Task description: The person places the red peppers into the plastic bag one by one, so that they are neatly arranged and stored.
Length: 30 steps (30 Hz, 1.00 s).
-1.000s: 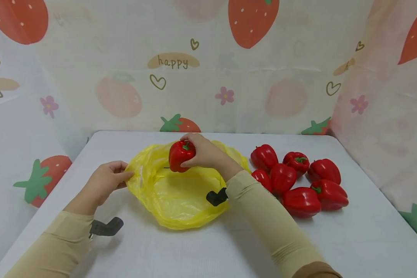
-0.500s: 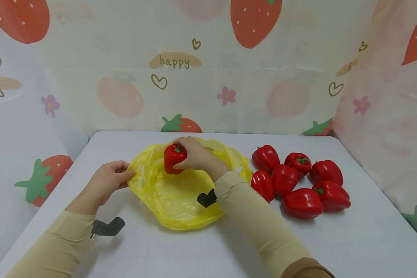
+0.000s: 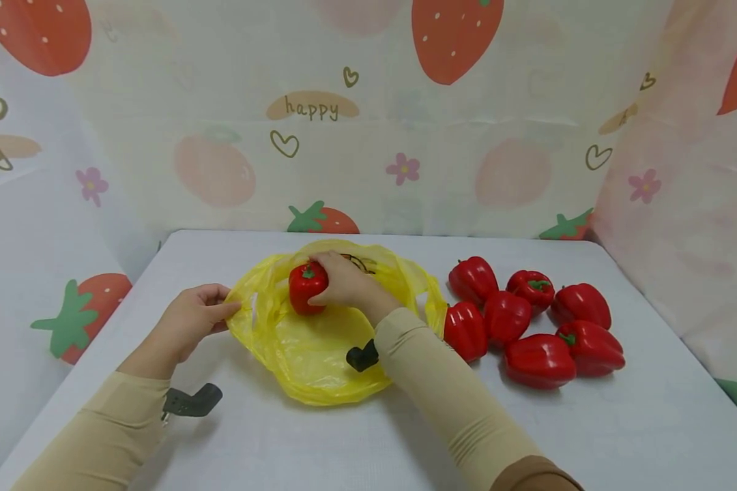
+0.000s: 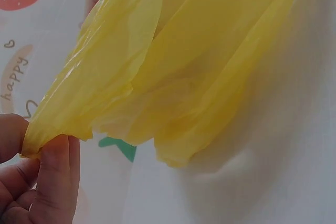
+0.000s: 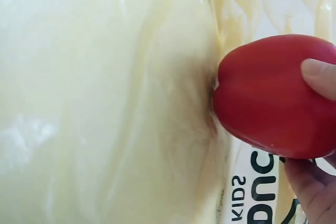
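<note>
A yellow plastic bag [image 3: 319, 378] lies with its mouth spread wide in the middle of the table. At its left edge my left hand [image 3: 199, 317] pinches the rim between thumb and fingers; the left wrist view shows the bag's thin film [image 4: 173, 77] stretching away from that pinch. My right hand [image 3: 347, 283] reaches inside the mouth and grips a red bell pepper [image 3: 307, 292], its green stem upward. In the right wrist view the pepper [image 5: 273, 98] is close against the bag's inner wall, thumb on one side and fingers on the other.
Several more red bell peppers [image 3: 506, 318] sit in a cluster on the white table [image 3: 270, 450], just right of the bag. One pepper [image 3: 465, 332] is beside the bag's right edge. A strawberry-patterned cloth [image 3: 442, 136] stands behind the table and along both sides.
My right hand has moved left and lower with the red bell pepper, deeper into the bag's mouth. The left hand keeps its pinch on the rim.
</note>
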### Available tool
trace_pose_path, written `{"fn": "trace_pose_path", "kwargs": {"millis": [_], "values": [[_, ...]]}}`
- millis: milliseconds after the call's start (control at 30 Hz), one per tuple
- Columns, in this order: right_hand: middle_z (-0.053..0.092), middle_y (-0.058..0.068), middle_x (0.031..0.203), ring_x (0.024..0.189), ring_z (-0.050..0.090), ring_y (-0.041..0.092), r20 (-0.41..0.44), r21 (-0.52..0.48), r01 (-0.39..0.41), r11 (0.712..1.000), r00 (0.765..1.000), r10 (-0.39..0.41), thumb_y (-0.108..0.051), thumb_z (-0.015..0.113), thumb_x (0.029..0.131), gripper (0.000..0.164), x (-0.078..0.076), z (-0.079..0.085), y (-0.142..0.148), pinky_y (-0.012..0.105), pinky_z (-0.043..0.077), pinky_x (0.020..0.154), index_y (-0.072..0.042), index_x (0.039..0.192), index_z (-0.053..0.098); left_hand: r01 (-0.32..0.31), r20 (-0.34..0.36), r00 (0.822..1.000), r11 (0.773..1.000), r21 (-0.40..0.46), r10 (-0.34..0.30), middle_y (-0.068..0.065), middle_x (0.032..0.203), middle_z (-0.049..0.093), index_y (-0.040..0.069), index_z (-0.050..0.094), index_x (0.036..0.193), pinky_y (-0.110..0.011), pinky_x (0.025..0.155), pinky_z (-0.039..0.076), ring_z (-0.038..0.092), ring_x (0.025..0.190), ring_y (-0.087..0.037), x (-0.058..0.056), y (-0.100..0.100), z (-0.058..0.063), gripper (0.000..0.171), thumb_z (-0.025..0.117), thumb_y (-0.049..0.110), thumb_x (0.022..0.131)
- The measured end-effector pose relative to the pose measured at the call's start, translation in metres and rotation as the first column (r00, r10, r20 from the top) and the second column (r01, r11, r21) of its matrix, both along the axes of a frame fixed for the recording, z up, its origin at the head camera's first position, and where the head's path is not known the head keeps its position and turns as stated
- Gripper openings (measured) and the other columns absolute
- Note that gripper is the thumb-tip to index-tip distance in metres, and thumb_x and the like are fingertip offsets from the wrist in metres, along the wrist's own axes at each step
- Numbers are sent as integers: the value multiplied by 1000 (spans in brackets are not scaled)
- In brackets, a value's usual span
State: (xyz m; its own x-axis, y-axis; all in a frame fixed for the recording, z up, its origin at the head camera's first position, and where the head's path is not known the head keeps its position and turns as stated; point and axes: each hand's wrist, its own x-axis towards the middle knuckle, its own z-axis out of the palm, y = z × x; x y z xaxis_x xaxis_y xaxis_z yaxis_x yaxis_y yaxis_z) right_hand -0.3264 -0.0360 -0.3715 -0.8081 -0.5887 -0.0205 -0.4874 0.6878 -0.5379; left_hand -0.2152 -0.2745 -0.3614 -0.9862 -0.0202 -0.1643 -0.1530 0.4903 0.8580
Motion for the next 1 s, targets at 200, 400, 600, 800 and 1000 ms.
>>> {"fn": "trace_pose_path", "kwargs": {"millis": [200, 400, 600, 800, 1000], "values": [[39, 2, 135, 119, 39, 18, -6, -40, 11, 999, 1000, -12, -33, 77, 72, 79, 0, -8, -2, 35, 38, 100, -16, 137, 37, 3, 1, 1000, 1000, 7, -3, -14, 107, 55, 1, 53, 113, -26, 79, 52, 58, 86, -20, -2, 0, -2, 42, 58, 35, 89], [38, 3, 137, 122, 37, 20, 23, -94, 46, 994, 999, -44, -32, 78, 71, 81, 2, -13, -4, 37, 37, 101, -16, 138, 35, -2, 7, 1000, 1000, -10, 2, -14, 109, 54, 1, 53, 113, -26, 79, 52, 57, 88, -20, -2, 0, -3, 41, 58, 35, 89], [36, 3, 140, 125, 35, 20, 42, -82, 59, 995, 998, -56, -32, 77, 72, 82, 1, -13, -4, 39, 36, 101, -17, 140, 33, 1, 6, 1000, 1000, -7, -1, -14, 109, 54, 1, 53, 113, -25, 79, 52, 56, 88, -21, -2, 0, -3, 41, 58, 34, 89], [32, 3, 143, 127, 32, 21, 60, -59, 51, 997, 997, -47, -38, 77, 71, 89, 0, -13, -2, 40, 34, 103, -19, 143, 28, 3, 4, 1000, 1000, 1, -3, -14, 108, 54, 1, 53, 113, -25, 78, 52, 57, 87, -20, -2, -1, -3, 41, 58, 33, 89], [32, 3, 143, 130, 28, 21, 88, -88, 47, 995, 995, -39, -37, 77, 71, 90, -1, -12, 0, 39, 31, 105, -18, 143, 27, 3, 5, 1000, 1000, -6, -3, -14, 108, 54, 1, 53, 114, -26, 79, 52, 57, 88, -21, -2, -2, -2, 42, 58, 34, 89]]}}
